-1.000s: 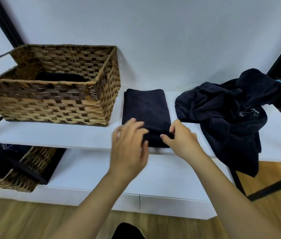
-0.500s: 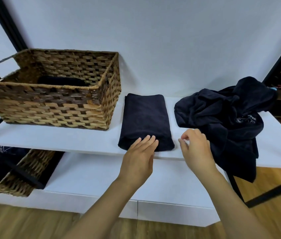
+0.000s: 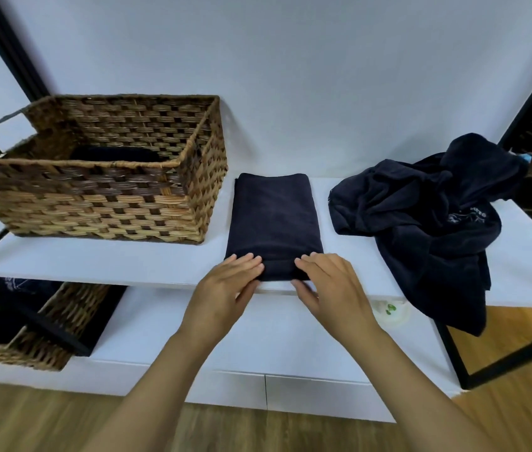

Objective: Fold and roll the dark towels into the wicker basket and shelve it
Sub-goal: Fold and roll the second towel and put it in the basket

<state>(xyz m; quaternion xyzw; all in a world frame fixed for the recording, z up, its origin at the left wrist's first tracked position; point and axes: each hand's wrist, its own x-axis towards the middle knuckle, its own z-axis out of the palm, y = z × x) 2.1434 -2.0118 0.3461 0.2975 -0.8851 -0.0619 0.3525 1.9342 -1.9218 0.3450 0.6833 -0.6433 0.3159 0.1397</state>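
Observation:
A dark folded towel (image 3: 273,216) lies flat on the white shelf (image 3: 127,262), its long side running away from me. My left hand (image 3: 227,291) and my right hand (image 3: 329,288) both pinch its near edge, fingers on top and thumbs underneath. The wicker basket (image 3: 95,203) stands to the left of the towel, with a dark rolled towel (image 3: 111,154) inside at the back. A heap of unfolded dark towels (image 3: 427,223) lies at the right, partly hanging over the shelf's front edge.
Below at the left, a second wicker basket (image 3: 46,331) with dark cloth sits on a lower white surface (image 3: 258,337). Black frame posts rise at the far left (image 3: 7,47) and lower right (image 3: 453,360). Wooden floor lies beneath.
Both hands came down onto the near edge of the folded towel and closed on it; earlier the right hand hovered beside it and the left rested flat.

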